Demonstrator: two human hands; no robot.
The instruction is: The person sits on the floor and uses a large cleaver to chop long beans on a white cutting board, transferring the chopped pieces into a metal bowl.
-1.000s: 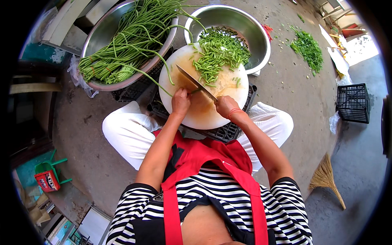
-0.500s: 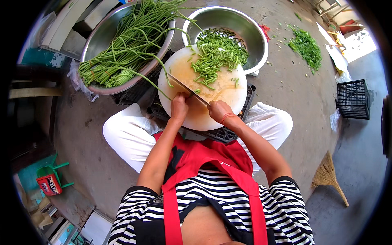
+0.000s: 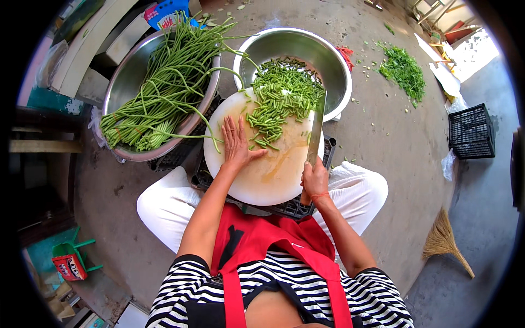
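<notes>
My left hand lies on the left part of a round white cutting board, its fingers spread, holding nothing. In my right hand is a kitchen knife with a wooden handle. Its long blade points away from me along the board's right side. Cut green bean pieces are heaped on the far half of the board and run over its edge into a steel basin. Left of the board, a wide steel bowl holds long green beans, some trailing over its rim toward the board.
A black plastic crate supports the board. Chopped greens lie on the floor at the far right. Farther right are another black crate and a straw broom. A green stool-like object stands at the left.
My left hand has moved from beside the blade to lie flat on the board. The knife has swung to the right and now points away from me. The view has shifted slightly.
</notes>
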